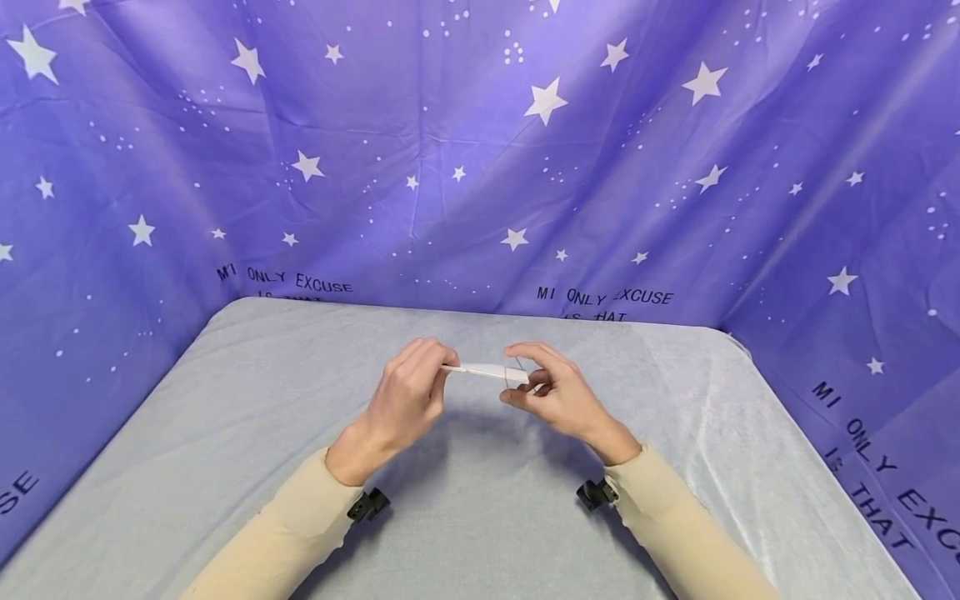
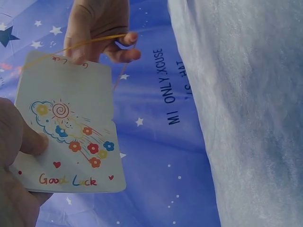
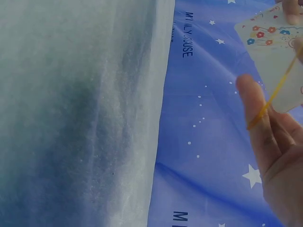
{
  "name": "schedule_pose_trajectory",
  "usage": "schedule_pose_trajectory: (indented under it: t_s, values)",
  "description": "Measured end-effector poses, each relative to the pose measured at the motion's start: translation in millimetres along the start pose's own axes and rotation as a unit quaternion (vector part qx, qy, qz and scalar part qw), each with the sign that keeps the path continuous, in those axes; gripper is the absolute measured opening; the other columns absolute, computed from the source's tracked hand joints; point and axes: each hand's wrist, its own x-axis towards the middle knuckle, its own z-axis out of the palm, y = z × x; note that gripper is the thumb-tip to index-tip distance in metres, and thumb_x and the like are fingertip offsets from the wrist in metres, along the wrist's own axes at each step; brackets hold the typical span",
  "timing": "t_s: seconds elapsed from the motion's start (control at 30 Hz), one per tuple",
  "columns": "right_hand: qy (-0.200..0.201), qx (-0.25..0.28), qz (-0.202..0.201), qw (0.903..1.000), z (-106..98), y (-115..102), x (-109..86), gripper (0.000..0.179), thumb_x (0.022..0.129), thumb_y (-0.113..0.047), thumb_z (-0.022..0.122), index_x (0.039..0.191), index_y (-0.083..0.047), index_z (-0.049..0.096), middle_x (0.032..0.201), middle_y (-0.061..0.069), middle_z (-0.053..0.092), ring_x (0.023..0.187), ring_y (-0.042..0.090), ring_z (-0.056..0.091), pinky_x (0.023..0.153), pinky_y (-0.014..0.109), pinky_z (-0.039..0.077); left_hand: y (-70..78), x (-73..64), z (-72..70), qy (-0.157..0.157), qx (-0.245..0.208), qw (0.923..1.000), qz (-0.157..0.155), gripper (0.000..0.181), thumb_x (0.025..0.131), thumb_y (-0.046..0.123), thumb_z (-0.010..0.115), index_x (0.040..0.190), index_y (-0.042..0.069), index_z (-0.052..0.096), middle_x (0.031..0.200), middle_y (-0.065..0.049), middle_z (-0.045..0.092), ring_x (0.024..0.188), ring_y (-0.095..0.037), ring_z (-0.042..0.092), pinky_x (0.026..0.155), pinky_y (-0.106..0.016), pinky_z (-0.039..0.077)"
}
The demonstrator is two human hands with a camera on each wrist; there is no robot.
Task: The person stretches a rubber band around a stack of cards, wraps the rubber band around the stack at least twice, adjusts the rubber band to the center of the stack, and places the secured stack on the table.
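Observation:
My left hand [image 1: 408,392] pinches one end of a thin white card [image 2: 71,90], the thumb lying on its printed face. The card has rounded corners, coloured flowers, a cloud, a spiral sun and the words "Good Luck". In the head view it is seen nearly edge-on, held above the table. My right hand [image 1: 566,396] is at the card's other end with a yellow rubber band [image 3: 279,87] looped over its spread, bent fingers. Stretched taut, the band crosses that end of the card in the left wrist view. Part of the loop is hidden behind the card.
A table [image 1: 480,517] covered in pale grey cloth lies under both hands. Behind it and along the sides hangs a purple curtain [image 1: 420,150] with white stars and black lettering. Small black devices [image 1: 369,505] sit at both cream sleeves.

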Motion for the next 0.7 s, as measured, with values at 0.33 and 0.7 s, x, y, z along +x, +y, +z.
schedule_pose_trajectory:
  t_s: [0.33, 0.7]
  values:
    - [-0.008, 0.000, 0.030, 0.9995, -3.3, 4.0, 2.0, 0.042, 0.079, 0.003, 0.073, 0.119, -0.002, 0.060, 0.105, 0.010, 0.061, 0.066, 0.027, 0.062, 0.050, 0.028, 0.050, 1.0, 2.4, -2.5, 0.044, -0.033, 0.9985, -0.001, 0.021, 0.076, -0.015, 0.050, 0.084, 0.002, 0.057, 0.078, -0.005, 0.058, 0.070, -0.021, 0.054, 0.064, -0.032, 0.048]
    - [0.001, -0.012, 0.069, 0.9975, -3.8, 51.4, 3.9, 0.031, 0.083, -0.005, 0.073, 0.112, -0.005, 0.064, 0.087, 0.013, 0.068, 0.072, 0.030, 0.068, 0.057, 0.037, 0.056, 2.9, 3.2, -3.1, 0.082, -0.043, 0.9957, -0.002, 0.019, 0.077, -0.015, 0.054, 0.086, 0.002, 0.058, 0.076, -0.006, 0.059, 0.070, -0.021, 0.056, 0.063, -0.034, 0.048]
